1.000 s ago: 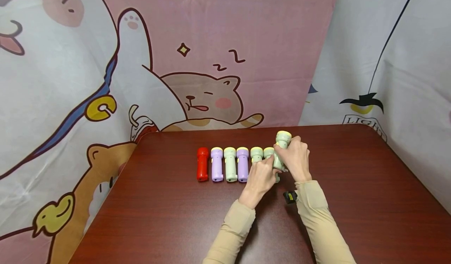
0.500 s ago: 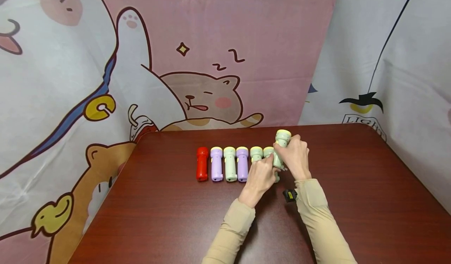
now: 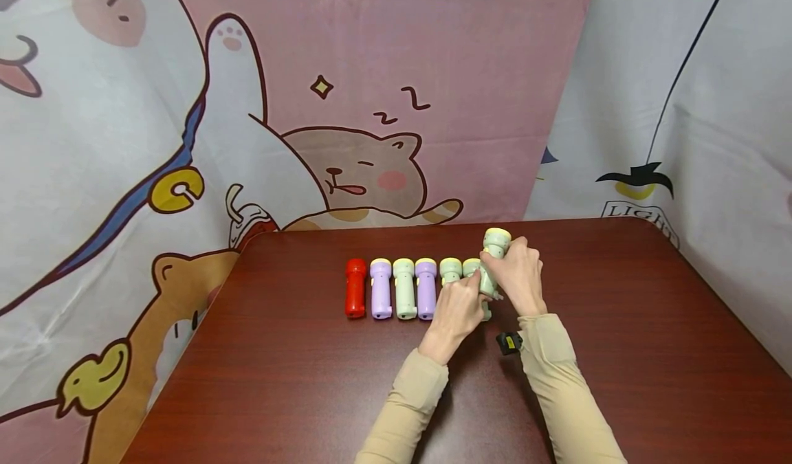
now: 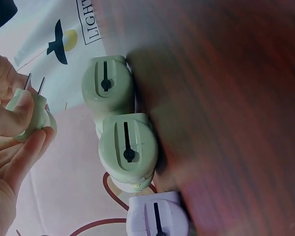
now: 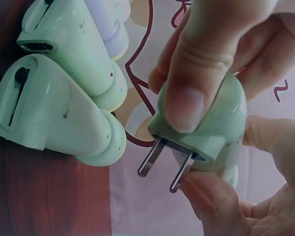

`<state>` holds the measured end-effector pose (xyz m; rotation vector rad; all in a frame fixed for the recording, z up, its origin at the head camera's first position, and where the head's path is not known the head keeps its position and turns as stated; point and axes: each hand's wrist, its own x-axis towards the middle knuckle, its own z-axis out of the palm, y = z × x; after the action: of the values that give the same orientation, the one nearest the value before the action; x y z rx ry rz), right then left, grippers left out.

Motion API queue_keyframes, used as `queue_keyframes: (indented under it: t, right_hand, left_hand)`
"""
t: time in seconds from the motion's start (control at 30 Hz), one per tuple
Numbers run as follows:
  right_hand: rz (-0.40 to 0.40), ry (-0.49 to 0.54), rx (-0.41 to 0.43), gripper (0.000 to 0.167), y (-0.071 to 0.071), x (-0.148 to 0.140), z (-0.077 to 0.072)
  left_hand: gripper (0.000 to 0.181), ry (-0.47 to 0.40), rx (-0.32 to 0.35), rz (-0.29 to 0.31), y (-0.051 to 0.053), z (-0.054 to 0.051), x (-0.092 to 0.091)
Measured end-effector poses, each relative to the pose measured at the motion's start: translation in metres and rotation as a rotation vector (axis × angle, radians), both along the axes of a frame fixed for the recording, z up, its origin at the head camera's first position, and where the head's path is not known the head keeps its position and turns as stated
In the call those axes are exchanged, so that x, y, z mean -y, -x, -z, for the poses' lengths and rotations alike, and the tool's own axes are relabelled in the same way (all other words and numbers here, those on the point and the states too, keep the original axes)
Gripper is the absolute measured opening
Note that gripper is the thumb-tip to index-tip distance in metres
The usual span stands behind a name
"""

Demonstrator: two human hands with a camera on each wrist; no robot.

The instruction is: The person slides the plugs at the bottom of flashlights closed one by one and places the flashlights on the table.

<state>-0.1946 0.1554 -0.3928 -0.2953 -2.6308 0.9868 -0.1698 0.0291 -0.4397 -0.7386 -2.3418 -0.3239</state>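
Note:
My right hand [image 3: 518, 278] grips the body of a pale green flashlight [image 3: 496, 242], raised over the right end of a row and tilted with its yellow-rimmed head up. My left hand [image 3: 458, 313] pinches its lower end. The right wrist view shows the left thumb [image 5: 187, 108] pressed on the base beside two metal plug prongs [image 5: 151, 160] that stick out. Behind and below the hands, two pale green flashlights, the nearer to the middle [image 3: 450, 269] and the end one [image 3: 472, 266], are partly covered by the left hand. Their slotted bases [image 4: 128, 152] show black slider knobs, with no prongs standing out.
Further left in the row lie a red flashlight [image 3: 355, 289], a purple one [image 3: 381, 289], a pale green one [image 3: 405, 289] and another purple one [image 3: 426, 289]. All lie on the dark red-brown table [image 3: 278, 381]. A printed cartoon cloth [image 3: 482, 106] hangs behind its far edge.

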Motion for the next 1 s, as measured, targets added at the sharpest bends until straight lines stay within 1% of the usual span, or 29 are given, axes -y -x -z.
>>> queue_keyframes:
  t: [0.2,0.43,0.7,1.0]
  right_hand:
    - [0.001,-0.003,-0.001,0.047,0.0001,0.0006,-0.0001]
    - [0.005,-0.007,0.003,0.048,0.0,0.0011,-0.0001]
    - [0.005,0.002,0.018,0.048,0.0003,0.0011,-0.0006]
    - [0.002,-0.003,0.023,0.048,-0.0002,0.001,-0.0001]
  left_hand:
    - [0.039,0.01,-0.007,0.003,0.0006,0.0001,0.0008]
    - [0.04,0.015,0.001,0.009,0.0005,-0.0007,0.0013]
    - [0.041,0.027,-0.002,0.011,0.0016,-0.0002,0.0023]
    - [0.042,0.024,0.023,0.034,0.0013,-0.0017,0.0042]
